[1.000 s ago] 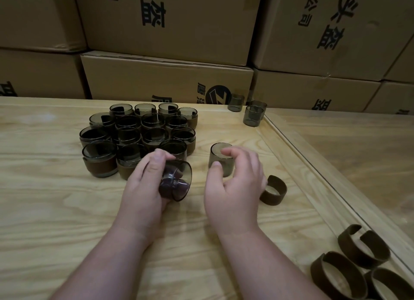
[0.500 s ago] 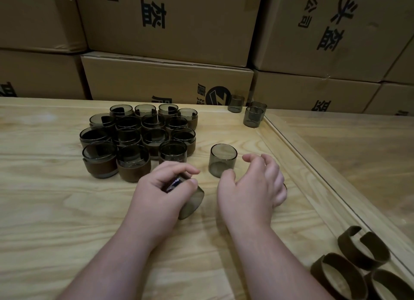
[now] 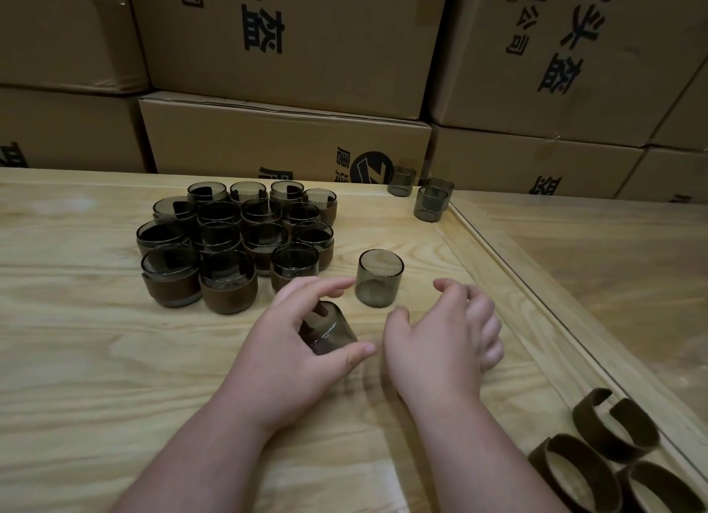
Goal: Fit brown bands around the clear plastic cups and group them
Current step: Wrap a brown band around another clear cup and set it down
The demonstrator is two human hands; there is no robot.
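Observation:
My left hand (image 3: 299,348) grips a clear smoky cup (image 3: 329,330), tilted on its side just above the wooden table (image 3: 76,359). My right hand (image 3: 448,336) hovers beside it, fingers loosely curled, thumb and forefinger apart, nothing visible in it. It covers the spot where a loose brown band lay, and that band is hidden. A bare cup (image 3: 379,279) stands upright just beyond both hands. Several cups wearing brown bands (image 3: 230,240) stand packed together at the left.
Three bare cups (image 3: 431,204) stand at the back by the cardboard boxes (image 3: 287,137). Three loose brown bands (image 3: 613,424) lie at the bottom right. A raised wooden rim (image 3: 536,309) runs diagonally beside a glass-covered panel on the right.
My left hand drew the tilted cup toward me and rolled it under its fingers. My right hand left the upright cup and moved right over the loose band.

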